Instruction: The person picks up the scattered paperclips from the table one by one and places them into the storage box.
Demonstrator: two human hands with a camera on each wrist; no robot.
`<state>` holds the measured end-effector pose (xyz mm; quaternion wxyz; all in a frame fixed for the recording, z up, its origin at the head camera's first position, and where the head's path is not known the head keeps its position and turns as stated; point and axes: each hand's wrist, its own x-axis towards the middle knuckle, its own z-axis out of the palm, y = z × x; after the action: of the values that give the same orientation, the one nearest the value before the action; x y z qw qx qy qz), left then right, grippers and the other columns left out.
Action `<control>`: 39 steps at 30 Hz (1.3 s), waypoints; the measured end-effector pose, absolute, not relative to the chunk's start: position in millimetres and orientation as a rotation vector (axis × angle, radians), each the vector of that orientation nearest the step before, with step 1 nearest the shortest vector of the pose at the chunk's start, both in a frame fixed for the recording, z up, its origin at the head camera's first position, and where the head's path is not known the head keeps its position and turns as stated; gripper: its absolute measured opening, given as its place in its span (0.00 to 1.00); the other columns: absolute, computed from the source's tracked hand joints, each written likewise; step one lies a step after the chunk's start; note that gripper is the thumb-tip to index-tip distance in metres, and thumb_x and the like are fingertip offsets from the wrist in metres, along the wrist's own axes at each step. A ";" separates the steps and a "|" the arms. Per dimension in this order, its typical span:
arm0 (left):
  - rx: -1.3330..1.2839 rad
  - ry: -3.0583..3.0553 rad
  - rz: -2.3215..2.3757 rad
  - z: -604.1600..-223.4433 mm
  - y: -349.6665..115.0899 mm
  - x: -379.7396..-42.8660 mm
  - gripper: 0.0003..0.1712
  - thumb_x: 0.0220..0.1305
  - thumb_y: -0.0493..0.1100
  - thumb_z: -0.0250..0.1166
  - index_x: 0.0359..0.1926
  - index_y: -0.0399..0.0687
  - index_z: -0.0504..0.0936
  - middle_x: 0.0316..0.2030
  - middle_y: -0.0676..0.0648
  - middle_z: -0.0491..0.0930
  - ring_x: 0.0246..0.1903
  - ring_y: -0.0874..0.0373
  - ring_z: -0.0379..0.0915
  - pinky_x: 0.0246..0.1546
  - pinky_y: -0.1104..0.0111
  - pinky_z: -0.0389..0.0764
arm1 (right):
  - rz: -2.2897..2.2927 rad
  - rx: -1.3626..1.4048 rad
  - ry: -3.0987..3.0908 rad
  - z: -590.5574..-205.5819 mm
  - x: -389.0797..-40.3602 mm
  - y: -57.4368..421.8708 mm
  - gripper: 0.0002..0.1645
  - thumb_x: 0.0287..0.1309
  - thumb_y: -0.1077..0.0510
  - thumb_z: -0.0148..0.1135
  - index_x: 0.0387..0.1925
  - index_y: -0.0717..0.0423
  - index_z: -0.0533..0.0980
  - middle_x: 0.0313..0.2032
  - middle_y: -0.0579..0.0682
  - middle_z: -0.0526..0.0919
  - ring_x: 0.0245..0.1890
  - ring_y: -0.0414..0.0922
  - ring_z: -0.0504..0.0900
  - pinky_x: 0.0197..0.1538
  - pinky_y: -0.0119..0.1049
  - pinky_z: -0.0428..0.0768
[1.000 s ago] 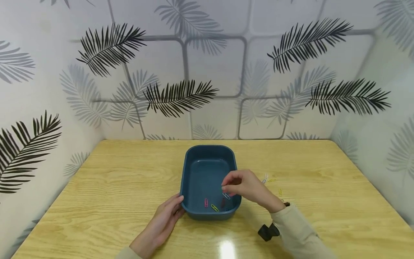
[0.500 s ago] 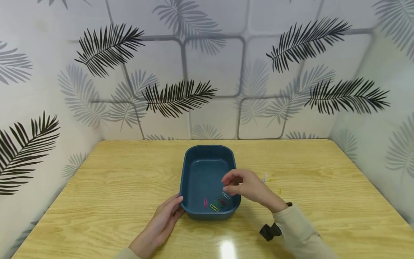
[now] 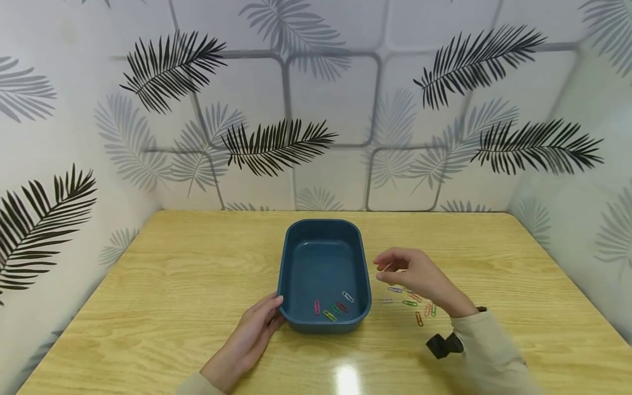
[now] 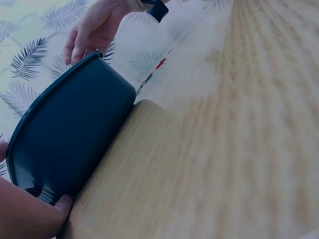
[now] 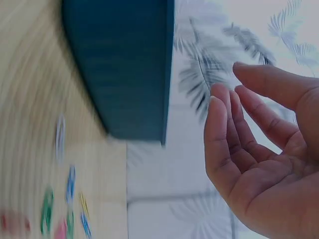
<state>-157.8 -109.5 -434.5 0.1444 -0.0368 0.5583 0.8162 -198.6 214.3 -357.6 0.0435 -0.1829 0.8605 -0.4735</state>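
In the head view, we see the left hand [image 3: 254, 332] gripping the near-left corner of the blue bin [image 3: 321, 274], five paper clips [image 3: 317, 307] inside; the right hand [image 3: 417, 277] hovers beside it, near loose clips [image 3: 419, 319] on the table [image 3: 197, 258]. In the left wrist view, we see fingers [image 4: 62, 205] on the bin's wall. In the right wrist view, we find the right hand released, apart from the bin.

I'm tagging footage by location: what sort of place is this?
Probably an indoor tabletop workspace; home or office, I can't tell. Leaf-patterned walls border a wood-grain table, which holds a blue tray with paper clips in and beside it.
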 end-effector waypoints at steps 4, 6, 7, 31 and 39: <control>-0.092 1.613 2.351 -434.0 -110.1 -158.5 0.33 0.72 0.44 0.56 0.68 0.28 0.60 0.65 0.33 0.63 0.61 0.53 0.65 0.65 0.62 0.64 | -1.383 -0.541 2.680 -357.0 -199.8 238.0 0.16 0.59 0.58 0.67 0.47 0.62 0.79 0.41 0.56 0.81 0.39 0.48 0.81 0.41 0.40 0.82; -0.084 1.610 2.351 -434.0 -110.3 -158.6 0.32 0.72 0.44 0.56 0.68 0.28 0.60 0.65 0.34 0.64 0.60 0.54 0.65 0.64 0.62 0.65 | -1.338 -0.538 2.704 -357.8 -200.6 248.9 0.16 0.59 0.58 0.67 0.47 0.62 0.79 0.41 0.56 0.82 0.39 0.48 0.81 0.41 0.39 0.82; -0.078 1.609 2.351 -434.0 -110.5 -158.6 0.32 0.72 0.44 0.56 0.68 0.28 0.60 0.64 0.35 0.65 0.60 0.54 0.66 0.64 0.63 0.65 | -1.317 -0.532 2.718 -358.2 -201.1 253.7 0.16 0.60 0.58 0.67 0.47 0.62 0.79 0.41 0.56 0.82 0.40 0.48 0.80 0.41 0.39 0.82; -0.044 1.629 2.341 -435.4 -110.5 -157.7 0.33 0.71 0.46 0.57 0.68 0.28 0.60 0.64 0.36 0.66 0.60 0.54 0.66 0.64 0.63 0.65 | -0.716 -0.495 2.748 -382.7 -204.0 282.8 0.17 0.43 0.61 0.77 0.32 0.60 0.76 0.29 0.49 0.77 0.29 0.45 0.74 0.32 0.41 0.76; -0.046 1.621 2.340 -435.4 -110.6 -157.6 0.33 0.72 0.45 0.56 0.68 0.28 0.60 0.65 0.35 0.65 0.62 0.53 0.64 0.65 0.61 0.63 | -0.587 -0.454 2.816 -384.3 -197.8 274.6 0.17 0.39 0.64 0.78 0.29 0.61 0.75 0.29 0.48 0.75 0.28 0.46 0.71 0.30 0.41 0.74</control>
<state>-157.6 -110.6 -435.4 0.1465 -0.0159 0.5633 0.8130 -197.8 274.6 -384.3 0.1142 -0.1548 0.9607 -0.2003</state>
